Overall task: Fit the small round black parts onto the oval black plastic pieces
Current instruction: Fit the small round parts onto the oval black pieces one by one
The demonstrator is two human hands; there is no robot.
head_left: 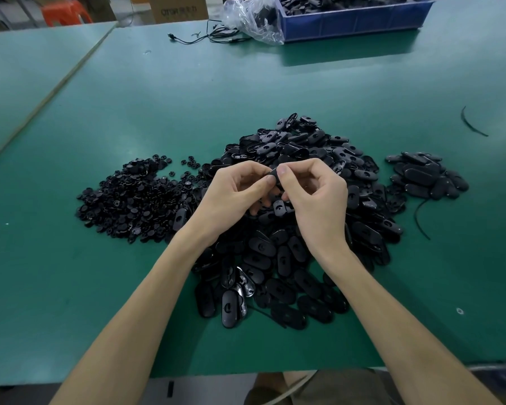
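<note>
Pinches one black piece (pixel 275 174) btw. fingertips of left hand (pixel 231 191) and right hand (pixel 313 194); mostly hidden, shape unclear. Holds it above big heap of oval black pieces (pixel 289 258) mid green counter (pixel 100 287). Left of heap, touching it: pile of small round black parts (pixel 135 200). Right, just apart: smaller stack of ovals (pixel 427 176). Far edge: blue bin (pixel 357 23) w/ more black parts, clear plastic bag (pixel 251 19) against it, black cable (pixel 205 39) nearby.

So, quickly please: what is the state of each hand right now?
Left hand: fingers curled, pinches a small black piece.
Right hand: fingers curled, pinches the same black piece.
</note>
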